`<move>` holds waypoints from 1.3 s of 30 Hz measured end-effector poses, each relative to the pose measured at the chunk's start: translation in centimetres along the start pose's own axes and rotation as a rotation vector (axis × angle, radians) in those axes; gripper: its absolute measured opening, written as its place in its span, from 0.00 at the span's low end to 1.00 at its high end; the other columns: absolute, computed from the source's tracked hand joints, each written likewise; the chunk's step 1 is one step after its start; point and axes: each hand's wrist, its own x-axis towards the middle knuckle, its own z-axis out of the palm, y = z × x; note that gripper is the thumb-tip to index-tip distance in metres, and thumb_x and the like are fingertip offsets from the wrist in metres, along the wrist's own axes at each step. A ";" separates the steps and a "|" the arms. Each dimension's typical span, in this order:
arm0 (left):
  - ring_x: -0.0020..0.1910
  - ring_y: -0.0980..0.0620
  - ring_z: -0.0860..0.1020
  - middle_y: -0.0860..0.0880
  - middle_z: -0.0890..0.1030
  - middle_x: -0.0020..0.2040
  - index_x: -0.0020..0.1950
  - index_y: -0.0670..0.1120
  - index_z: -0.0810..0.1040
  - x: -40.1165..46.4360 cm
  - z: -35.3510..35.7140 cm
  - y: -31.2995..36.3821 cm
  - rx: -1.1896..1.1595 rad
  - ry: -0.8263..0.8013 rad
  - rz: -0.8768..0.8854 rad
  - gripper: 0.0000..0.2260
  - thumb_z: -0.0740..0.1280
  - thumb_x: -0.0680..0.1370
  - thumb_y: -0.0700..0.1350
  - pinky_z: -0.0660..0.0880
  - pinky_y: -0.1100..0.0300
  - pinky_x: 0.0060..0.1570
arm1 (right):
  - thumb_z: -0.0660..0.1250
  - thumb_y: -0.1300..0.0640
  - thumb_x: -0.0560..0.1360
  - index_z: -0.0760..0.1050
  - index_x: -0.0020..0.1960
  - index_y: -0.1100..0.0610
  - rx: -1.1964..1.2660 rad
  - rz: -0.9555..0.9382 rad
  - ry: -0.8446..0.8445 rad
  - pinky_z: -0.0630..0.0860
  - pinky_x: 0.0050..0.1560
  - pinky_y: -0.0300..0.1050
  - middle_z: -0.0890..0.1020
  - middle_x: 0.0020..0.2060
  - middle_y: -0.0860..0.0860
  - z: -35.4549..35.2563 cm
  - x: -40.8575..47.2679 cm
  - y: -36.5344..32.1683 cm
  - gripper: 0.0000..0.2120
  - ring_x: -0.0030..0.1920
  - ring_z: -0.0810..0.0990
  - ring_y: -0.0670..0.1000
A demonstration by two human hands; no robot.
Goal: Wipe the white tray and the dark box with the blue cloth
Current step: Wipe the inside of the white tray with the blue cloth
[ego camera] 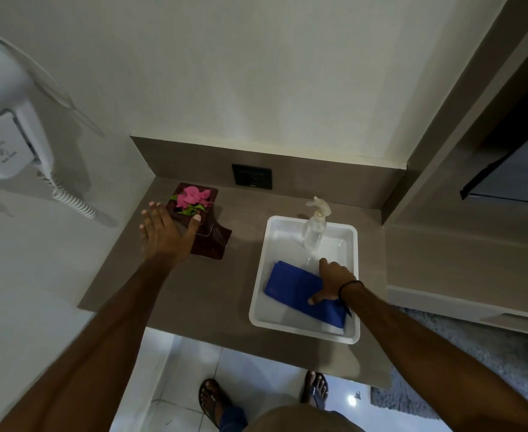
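The white tray (pixel 260 294) sits on the brown counter at the right. A folded blue cloth (pixel 290 288) lies in its near half. My right hand (pixel 331 282) rests flat on the cloth's right part, fingers down on it. The dark box (pixel 211 241), reddish-brown with pink flowers (pixel 191 196) and green leaves on top, stands at the left of the counter. My left hand (pixel 166 232) is spread open at the box's near left side, thumb touching its top edge.
A clear spray bottle (pixel 314 227) stands in the tray's far end. A dark wall socket (pixel 252 175) is on the backsplash. A white wall hairdryer (pixel 10 145) with coiled cord hangs left. A cabinet stands at the right; my feet in sandals are below the counter edge.
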 end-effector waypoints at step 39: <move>0.80 0.40 0.40 0.38 0.41 0.81 0.79 0.39 0.40 0.2 -0.1 -0.1 0.025 -0.001 0.013 0.48 0.49 0.74 0.73 0.41 0.43 0.77 | 0.77 0.41 0.64 0.77 0.54 0.58 0.770 0.183 0.152 0.76 0.44 0.44 0.82 0.47 0.52 0.1 2.4 -2.3 0.27 0.46 0.81 0.53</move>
